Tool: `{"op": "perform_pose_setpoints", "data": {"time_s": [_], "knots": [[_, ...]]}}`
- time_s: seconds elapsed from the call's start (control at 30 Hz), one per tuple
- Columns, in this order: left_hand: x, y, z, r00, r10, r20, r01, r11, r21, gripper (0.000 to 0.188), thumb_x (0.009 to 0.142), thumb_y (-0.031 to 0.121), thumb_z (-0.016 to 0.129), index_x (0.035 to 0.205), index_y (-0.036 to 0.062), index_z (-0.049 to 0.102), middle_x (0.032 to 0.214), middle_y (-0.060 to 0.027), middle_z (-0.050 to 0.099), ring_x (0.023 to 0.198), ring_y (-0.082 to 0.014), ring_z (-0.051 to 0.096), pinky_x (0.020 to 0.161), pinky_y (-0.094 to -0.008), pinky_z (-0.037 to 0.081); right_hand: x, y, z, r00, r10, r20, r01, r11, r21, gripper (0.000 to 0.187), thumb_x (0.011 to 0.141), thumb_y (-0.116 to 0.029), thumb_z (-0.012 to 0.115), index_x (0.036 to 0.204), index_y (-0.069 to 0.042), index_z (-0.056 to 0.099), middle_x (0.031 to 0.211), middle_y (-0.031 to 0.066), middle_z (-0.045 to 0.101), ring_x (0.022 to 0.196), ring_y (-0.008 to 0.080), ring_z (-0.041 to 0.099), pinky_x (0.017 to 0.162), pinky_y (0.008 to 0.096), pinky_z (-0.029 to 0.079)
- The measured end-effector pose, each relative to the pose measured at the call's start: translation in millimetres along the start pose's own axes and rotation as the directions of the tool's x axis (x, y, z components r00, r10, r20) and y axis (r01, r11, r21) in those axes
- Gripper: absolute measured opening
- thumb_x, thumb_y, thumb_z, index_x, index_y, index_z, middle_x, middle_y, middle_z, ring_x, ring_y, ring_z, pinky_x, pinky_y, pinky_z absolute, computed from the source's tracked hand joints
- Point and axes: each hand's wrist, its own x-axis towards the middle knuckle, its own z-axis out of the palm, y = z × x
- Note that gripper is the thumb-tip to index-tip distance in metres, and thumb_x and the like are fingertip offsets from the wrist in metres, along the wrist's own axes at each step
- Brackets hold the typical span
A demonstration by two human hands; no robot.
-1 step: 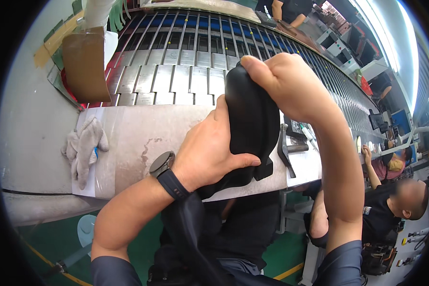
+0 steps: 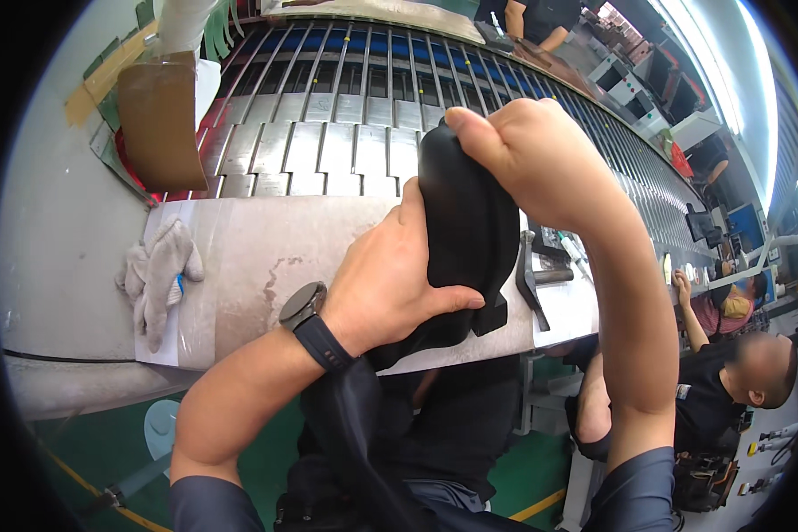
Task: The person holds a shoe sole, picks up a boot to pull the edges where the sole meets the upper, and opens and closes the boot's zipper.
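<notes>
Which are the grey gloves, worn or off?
Off: the grey gloves lie crumpled on the table; left hand and right hand, both bare, grip the black piece.

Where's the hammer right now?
Head view, right of centre: on the white sheet, hammer just right of the black piece in left hand and right hand.

A: What's on the left?
B: Crumpled grey fabric gloves (image 2: 158,279), with a curved brown sheet (image 2: 160,124) beyond them.
A: And elsewhere?
B: A long silvery metal conveyor (image 2: 306,146); rightward, a dark metal hammer (image 2: 529,282) and a black-shirted co-worker (image 2: 708,399).
</notes>
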Motion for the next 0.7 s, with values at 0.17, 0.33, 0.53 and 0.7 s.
{"op": "perform_pose_setpoints", "data": {"time_s": [0.17,0.33,0.53,0.7], "knots": [[-9,-1,0,0.997,0.038,-0.064,-0.035,0.998,0.043,0.114,0.075,0.038,0.099,0.154,-0.0109,0.033,0.126,-0.0331,0.067,0.116,-0.0514,0.068,0.098,-0.0529,0.058,6,-36,-19,0.949,0.288,0.132,-0.301,0.948,0.099,0.061,0.094,-0.058,0.076,0.085,0.002,0.074,0.076,0.0212,0.074,0.071,0.0435,0.074,0.069,0.0498,0.061],[-32,-4,-31,0.993,0.038,0.109,0.031,0.819,-0.573,0.101,0.093,0.031,0.09,0.166,-0.0069,0.03,0.135,-0.0205,0.07,0.126,-0.0329,0.07,0.099,-0.0459,0.059,-21,-58,-27,0.935,0.331,-0.124,-0.249,0.865,0.435,0.055,0.078,-0.046,0.089,0.092,0.004,0.073,0.079,0.023,0.075,0.075,0.042,0.076,0.074,0.0466,0.061],[-92,-90,-13,0.836,-0.217,0.503,0.548,0.36,-0.755,0.071,0.116,0.055,0.048,0.16,0.0001,0.047,0.144,-0.0134,0.069,0.134,-0.0228,0.066,0.111,-0.0388,0.055,-87,-81,-61,0.889,0.293,-0.353,0.09,0.643,0.76,0.074,0.068,-0.014,0.093,0.134,0.009,0.066,0.13,0.0197,0.075,0.12,0.0246,0.074,0.105,0.0372,0.057],[-114,-64,-50,0.901,-0.412,0.134,0.342,0.484,-0.806,0.067,0.105,0.059,0.069,0.134,-0.0019,0.067,0.121,-0.0106,0.077,0.108,-0.0189,0.074,0.097,-0.0366,0.06,-146,-69,12,0.849,0.465,-0.251,0.183,0.187,0.965,0.073,0.072,0.004,0.091,0.137,0.007,0.057,0.129,0.0213,0.071,0.123,0.0239,0.07,0.108,0.0397,0.055]]}}
